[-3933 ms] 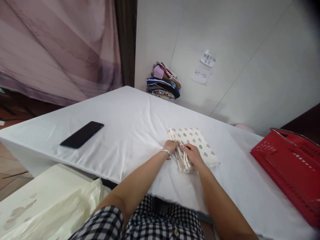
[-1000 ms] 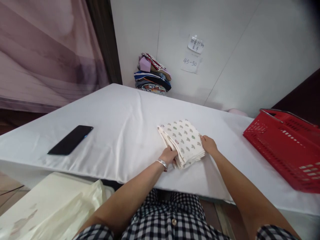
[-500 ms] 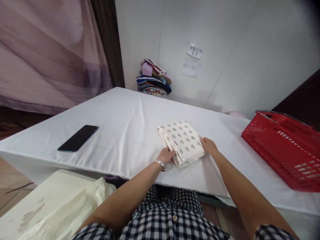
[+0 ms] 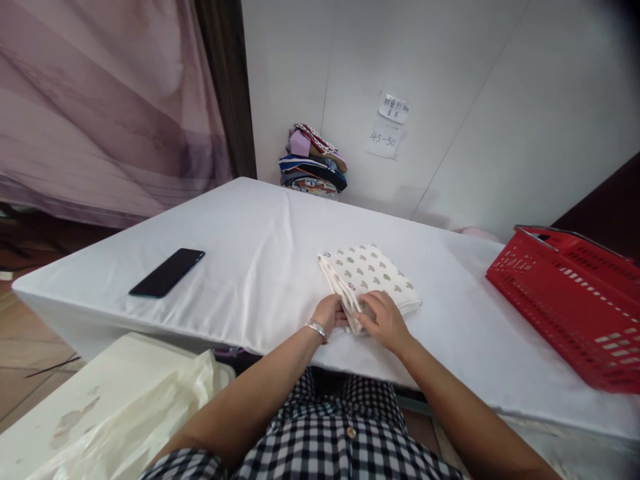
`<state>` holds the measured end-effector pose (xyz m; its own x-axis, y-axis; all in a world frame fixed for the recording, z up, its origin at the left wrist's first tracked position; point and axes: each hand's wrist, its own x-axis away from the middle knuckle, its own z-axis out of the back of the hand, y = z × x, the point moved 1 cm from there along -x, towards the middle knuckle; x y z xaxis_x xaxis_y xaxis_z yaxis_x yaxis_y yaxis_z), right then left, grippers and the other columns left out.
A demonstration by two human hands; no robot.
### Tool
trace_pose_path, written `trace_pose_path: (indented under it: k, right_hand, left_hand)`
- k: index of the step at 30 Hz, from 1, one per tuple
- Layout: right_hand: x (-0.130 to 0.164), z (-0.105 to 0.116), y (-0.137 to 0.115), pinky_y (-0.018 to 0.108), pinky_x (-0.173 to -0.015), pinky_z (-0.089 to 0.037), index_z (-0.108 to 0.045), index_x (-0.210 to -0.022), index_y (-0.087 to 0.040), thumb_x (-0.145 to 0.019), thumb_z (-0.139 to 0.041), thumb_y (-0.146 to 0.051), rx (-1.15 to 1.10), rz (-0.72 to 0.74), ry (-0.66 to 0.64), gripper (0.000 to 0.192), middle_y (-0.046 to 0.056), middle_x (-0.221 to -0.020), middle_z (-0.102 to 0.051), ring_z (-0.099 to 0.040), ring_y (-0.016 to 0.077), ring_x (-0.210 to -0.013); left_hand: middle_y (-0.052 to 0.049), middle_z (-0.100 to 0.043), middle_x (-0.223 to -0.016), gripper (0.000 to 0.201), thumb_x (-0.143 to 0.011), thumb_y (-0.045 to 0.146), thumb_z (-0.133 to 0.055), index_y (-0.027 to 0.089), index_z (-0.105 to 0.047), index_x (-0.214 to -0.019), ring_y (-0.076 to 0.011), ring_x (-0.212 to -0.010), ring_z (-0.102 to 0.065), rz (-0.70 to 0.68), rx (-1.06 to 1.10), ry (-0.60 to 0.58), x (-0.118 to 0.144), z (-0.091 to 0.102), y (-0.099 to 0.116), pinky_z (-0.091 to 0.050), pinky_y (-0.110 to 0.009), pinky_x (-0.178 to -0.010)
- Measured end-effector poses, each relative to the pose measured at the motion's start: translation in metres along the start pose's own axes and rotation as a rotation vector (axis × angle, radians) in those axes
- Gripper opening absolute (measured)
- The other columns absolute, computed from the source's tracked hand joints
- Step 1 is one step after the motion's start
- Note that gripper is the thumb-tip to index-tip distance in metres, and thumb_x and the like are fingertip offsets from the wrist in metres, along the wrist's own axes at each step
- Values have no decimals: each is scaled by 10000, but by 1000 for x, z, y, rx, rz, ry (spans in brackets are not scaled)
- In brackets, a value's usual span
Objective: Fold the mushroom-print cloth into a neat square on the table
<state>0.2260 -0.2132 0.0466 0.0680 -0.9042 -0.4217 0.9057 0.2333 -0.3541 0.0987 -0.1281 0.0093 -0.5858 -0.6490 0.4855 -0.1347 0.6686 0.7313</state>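
The folded cloth, cream with small printed marks, lies on the white worktop near its front edge. The left hand pinches the cloth's near corner from the side. The right hand lies flat on top of the same corner, fingers together. A black phone lies well apart to the left, a red basket to the right.
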Motion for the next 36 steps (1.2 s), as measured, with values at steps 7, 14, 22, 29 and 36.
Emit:
trace_pose_path:
  k: [7,14,22,29,36]
  right_hand:
    - [19,-8,6,391,-851,-440,-559,-1142,-183,-822,-540,-323,66,46,28,350,109,-1063,-576,-523,245,-981]
    - [19,-12,5,401,-836,-451,-579,-1094,-173,-837,-516,-300,76,44,83,294,107,-1028,-583,-532,239,-953]
    - [22,-13,8,410,-831,-472,-581,-1099,-169,-821,-536,-280,32,76,127,303,112,-1030,-587,-542,238,-955]
    - [23,-7,15,399,-841,-483,-572,-1131,-195,-852,-490,-239,-58,144,64,295,108,-1069,-583,-542,223,-985]
    - [23,-12,24,362,-822,-495,-612,-1052,-212,-879,-448,-235,-203,5,149,239,75,-1001,-612,-565,194,-946]
  left_hand:
    - [-88,-676,-710,221,-787,236,-471,116,-570,-944,-174,-593,-650,-43,-45,-10,1,-2,0,-541,-296,-589]
    - [-80,-669,-699,169,-774,205,-521,124,-554,-918,-177,-605,-655,-76,-43,16,4,-4,-1,-548,-300,-606]
    - [-86,-674,-726,175,-774,229,-551,131,-559,-918,-185,-638,-662,-83,-39,28,2,-2,-3,-552,-300,-617]
    - [-86,-670,-709,175,-793,208,-516,121,-552,-940,-186,-613,-657,-76,-61,50,1,-3,-2,-551,-312,-604]
    - [-86,-668,-729,198,-775,217,-555,125,-552,-950,-190,-632,-663,-85,-71,55,1,-3,-2,-554,-332,-638]
